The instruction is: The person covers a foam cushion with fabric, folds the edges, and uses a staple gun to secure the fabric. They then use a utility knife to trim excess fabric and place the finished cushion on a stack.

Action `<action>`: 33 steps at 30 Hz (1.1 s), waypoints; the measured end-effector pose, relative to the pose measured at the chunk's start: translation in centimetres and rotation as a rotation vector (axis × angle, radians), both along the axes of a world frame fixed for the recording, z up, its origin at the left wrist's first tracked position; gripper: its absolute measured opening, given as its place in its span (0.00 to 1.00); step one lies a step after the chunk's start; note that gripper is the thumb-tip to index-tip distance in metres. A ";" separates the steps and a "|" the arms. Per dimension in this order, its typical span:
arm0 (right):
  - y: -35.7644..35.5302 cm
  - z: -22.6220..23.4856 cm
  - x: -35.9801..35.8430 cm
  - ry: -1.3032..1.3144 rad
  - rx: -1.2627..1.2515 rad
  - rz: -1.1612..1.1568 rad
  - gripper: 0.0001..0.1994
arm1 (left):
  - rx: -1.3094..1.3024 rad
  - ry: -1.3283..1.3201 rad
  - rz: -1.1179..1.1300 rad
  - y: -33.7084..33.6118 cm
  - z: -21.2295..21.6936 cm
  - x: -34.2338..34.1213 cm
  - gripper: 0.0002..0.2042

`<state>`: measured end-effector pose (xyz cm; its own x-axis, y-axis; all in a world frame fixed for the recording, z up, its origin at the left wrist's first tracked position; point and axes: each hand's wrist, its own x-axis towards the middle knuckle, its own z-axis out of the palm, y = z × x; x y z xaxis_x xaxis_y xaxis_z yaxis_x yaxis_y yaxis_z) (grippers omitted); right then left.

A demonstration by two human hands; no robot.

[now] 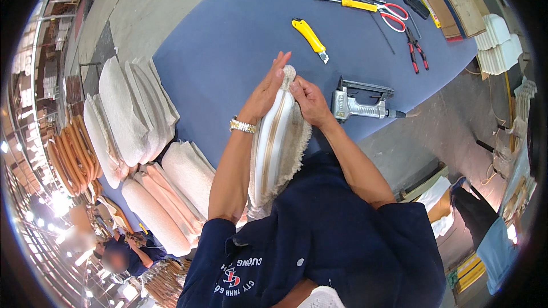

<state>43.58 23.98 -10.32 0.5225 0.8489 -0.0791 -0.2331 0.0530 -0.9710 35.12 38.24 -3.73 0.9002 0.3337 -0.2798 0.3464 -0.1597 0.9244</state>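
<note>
A seat pad (277,131) stands on edge in front of my body, showing white foam layers, a thin brown board edge and fuzzy beige fabric with a frayed border. My left hand (267,90) lies along its upper left side, fingers stretched out straight and pressing at the top corner. On the other side my right hand (309,101) is closed on the fabric near that corner, thumb toward the edge. Just right of the right hand a silver staple gun (359,102) rests on the blue table (228,40). Beyond the hands lies a yellow utility knife (310,39).
Farther right are a yellow-handled screwdriver (358,4), red-handled scissors (394,17), pliers (416,52) and a cardboard box (454,8). Stacked beige pads (128,114) and pinkish pads (162,199) stand at the left. Another person (130,251) is at the lower left.
</note>
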 end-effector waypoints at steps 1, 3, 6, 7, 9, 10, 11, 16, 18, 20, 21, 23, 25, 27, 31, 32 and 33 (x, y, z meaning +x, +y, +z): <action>0.1 0.3 -0.1 0.003 0.017 -0.011 0.18 | -0.009 -0.003 -0.002 -0.1 0.3 -0.2 0.31; 0.1 1.0 0.0 0.007 0.050 -0.033 0.17 | -0.027 -0.013 -0.005 -0.4 0.7 -0.4 0.30; 0.1 0.2 0.0 0.064 0.061 0.005 0.16 | -0.027 -0.032 -0.004 -0.5 0.3 -1.0 0.30; 0.1 0.2 -0.1 0.070 0.065 0.001 0.16 | -0.018 -0.033 -0.019 -0.5 0.4 -1.2 0.29; 0.1 0.3 -0.3 0.084 0.074 -0.008 0.16 | 0.002 -0.034 -0.047 -0.5 0.4 -1.5 0.29; 0.1 0.1 -0.2 0.083 0.079 -0.004 0.16 | 0.012 -0.038 -0.048 -0.6 0.3 -1.5 0.30; 0.1 -0.2 -0.2 0.082 0.085 0.001 0.15 | 0.022 -0.042 -0.048 -0.7 0.3 -1.5 0.30; 0.3 -0.1 -0.4 0.278 0.136 -0.017 0.14 | 0.180 0.003 -0.039 -1.7 0.5 -1.4 0.30; 0.2 0.1 -0.4 0.330 0.138 -0.021 0.14 | 0.264 0.012 -0.042 -2.1 0.6 -1.4 0.31; -0.1 0.4 -0.2 0.317 0.142 0.012 0.14 | 0.315 0.052 -0.047 -2.4 1.1 -1.4 0.31; -0.2 0.6 0.0 0.308 0.144 0.026 0.14 | 0.341 0.069 -0.052 -2.5 1.3 -1.4 0.32; -0.1 -0.5 -0.1 0.285 0.168 0.017 0.14 | 0.408 0.074 -0.066 -2.8 1.3 -1.6 0.33; -0.1 -0.8 0.1 0.265 0.172 0.024 0.14 | 0.458 0.088 -0.084 -3.1 1.5 -1.6 0.34; -0.3 -0.6 0.4 0.245 0.158 0.046 0.14 | 0.492 0.106 -0.107 -3.3 1.9 -1.3 0.36; -0.3 0.1 0.2 0.277 0.178 -0.005 0.16 | 0.574 0.137 -0.113 -4.2 2.5 -1.4 0.38; -0.3 -0.4 0.0 0.241 0.182 -0.017 0.16 | 0.610 0.142 -0.116 -4.5 2.6 -1.4 0.38; -0.5 -0.6 0.1 0.180 0.153 -0.008 0.16 | 0.644 0.148 -0.115 -4.8 2.6 -1.5 0.39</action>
